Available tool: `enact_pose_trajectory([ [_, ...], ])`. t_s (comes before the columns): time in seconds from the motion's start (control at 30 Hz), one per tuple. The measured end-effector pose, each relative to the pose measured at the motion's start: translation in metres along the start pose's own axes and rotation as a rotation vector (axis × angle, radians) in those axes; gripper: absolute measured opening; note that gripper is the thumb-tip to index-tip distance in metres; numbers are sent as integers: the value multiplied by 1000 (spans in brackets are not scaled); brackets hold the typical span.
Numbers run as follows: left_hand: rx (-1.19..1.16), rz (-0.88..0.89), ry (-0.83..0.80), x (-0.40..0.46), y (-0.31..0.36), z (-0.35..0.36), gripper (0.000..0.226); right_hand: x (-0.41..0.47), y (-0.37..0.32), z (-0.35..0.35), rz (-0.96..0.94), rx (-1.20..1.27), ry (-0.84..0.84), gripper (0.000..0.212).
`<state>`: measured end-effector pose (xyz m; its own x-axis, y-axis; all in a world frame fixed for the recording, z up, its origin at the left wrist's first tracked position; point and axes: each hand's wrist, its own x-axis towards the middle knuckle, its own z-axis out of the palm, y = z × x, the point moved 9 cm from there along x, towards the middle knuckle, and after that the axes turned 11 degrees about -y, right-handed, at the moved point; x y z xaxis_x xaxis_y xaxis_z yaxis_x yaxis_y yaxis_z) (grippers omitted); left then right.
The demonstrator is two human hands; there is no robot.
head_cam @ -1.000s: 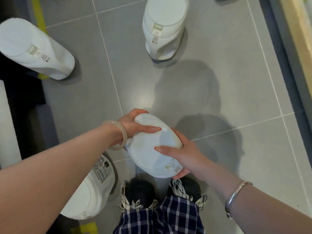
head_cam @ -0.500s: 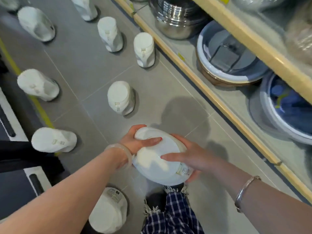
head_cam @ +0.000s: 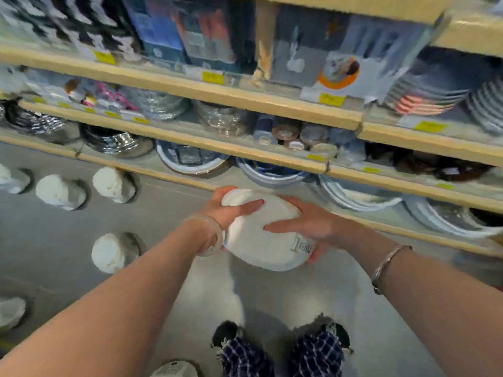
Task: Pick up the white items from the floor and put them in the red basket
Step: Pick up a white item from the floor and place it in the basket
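I hold a white oval container (head_cam: 261,238) bottom side up in front of me, above the grey floor. My left hand (head_cam: 231,210) grips its left end, thumb across the base. My right hand (head_cam: 307,227) grips its right side near a small label. More white items stand on the floor to the left: one (head_cam: 111,253) close by, a row further back (head_cam: 113,185) (head_cam: 58,191), one at the left edge (head_cam: 11,311) and one by my feet (head_cam: 174,370). No red basket is in view.
Wooden shop shelves (head_cam: 245,153) run across the top and right, loaded with steel bowls (head_cam: 117,140), plates (head_cam: 353,197) and boxes. The lowest shelf edge (head_cam: 408,232) sits just behind my hands. My feet (head_cam: 272,344) are at the bottom.
My view has swung up from the floor toward the shelves. The white container has stayed in both hands and risen with me. The picture is blurred by motion.
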<state>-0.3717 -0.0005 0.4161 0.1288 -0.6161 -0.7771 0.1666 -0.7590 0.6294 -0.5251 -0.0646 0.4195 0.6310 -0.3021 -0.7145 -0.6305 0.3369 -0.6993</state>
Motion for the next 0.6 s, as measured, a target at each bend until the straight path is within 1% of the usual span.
enact_pose_trajectory([
  [0.03,47,10,-27,-2,17,30,63,-28,6,-22,-2,25,34,51],
  [0.13,157,39,-102,-8,57,120,65,-101,29,-85,-18,51,139,49],
  [0.27,256,35,-222,-20,87,251,62,-206,72,-161,-10,81,252,38],
  [0.3,278,34,-252,-25,92,289,62,-236,86,-179,-2,98,274,40],
  [0.4,314,29,-354,-38,102,387,67,-300,135,-225,76,165,355,64],
  [0.53,379,22,-463,-52,111,508,63,-386,196,-277,155,264,435,70],
  [0.6,451,11,-507,-55,113,566,67,-425,227,-297,169,335,460,72],
])
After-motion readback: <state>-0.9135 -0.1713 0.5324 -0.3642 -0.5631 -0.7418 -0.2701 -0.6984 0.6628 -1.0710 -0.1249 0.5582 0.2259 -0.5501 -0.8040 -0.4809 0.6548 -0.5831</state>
